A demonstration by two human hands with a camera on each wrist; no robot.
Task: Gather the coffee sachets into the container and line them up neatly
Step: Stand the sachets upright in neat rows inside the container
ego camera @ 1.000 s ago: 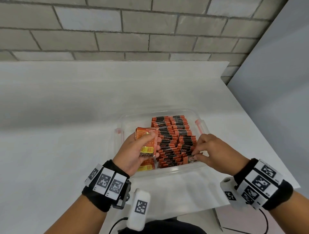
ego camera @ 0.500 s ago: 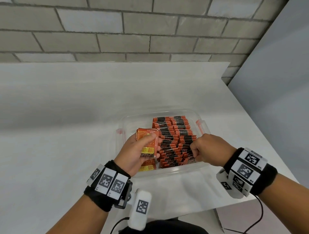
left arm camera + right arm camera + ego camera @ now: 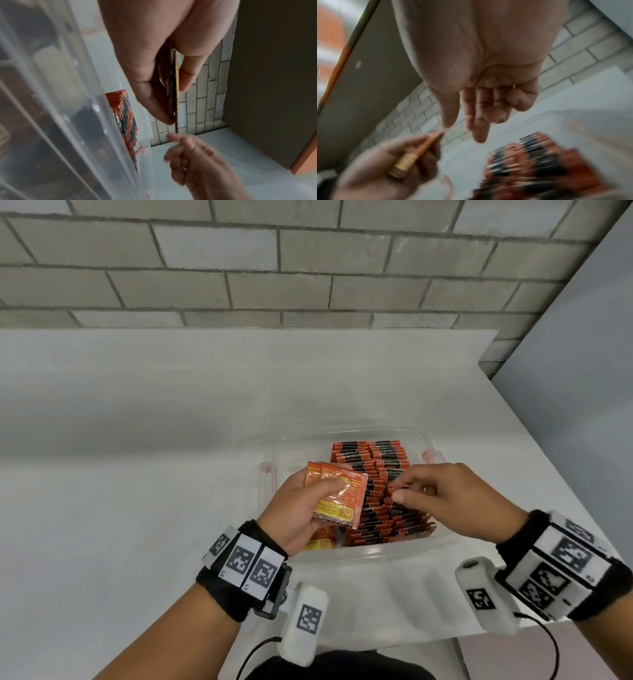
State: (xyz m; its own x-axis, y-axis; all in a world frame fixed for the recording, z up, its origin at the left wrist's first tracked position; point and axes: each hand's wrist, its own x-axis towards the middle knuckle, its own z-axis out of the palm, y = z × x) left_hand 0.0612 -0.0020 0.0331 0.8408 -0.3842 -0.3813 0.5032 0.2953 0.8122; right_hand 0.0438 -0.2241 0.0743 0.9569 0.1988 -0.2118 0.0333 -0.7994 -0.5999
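A clear plastic container (image 3: 356,554) stands on the white table, holding two long rows of orange and black coffee sachets (image 3: 388,470). My left hand (image 3: 308,501) holds a small stack of orange sachets (image 3: 339,498) above the container's left part, thumb across the front; the left wrist view shows that stack (image 3: 173,86) edge-on, pinched between thumb and fingers. My right hand (image 3: 424,491) hovers over the rows, empty, fingers loosely spread and reaching toward the stack. In the blurred right wrist view the right hand's fingers (image 3: 479,121) point at the held stack (image 3: 419,146). Another orange sachet (image 3: 318,541) lies under my left hand.
The white table (image 3: 137,474) runs to a grey brick wall (image 3: 308,268) at the back. A grey panel (image 3: 582,371) stands at the right beyond the table's right edge. The container has red clips (image 3: 430,455) on its sides.
My right hand has left the near end of the sachet rows, lifted and opened, and moved left toward the stack held by my left hand. The left hand has stayed about where it was.
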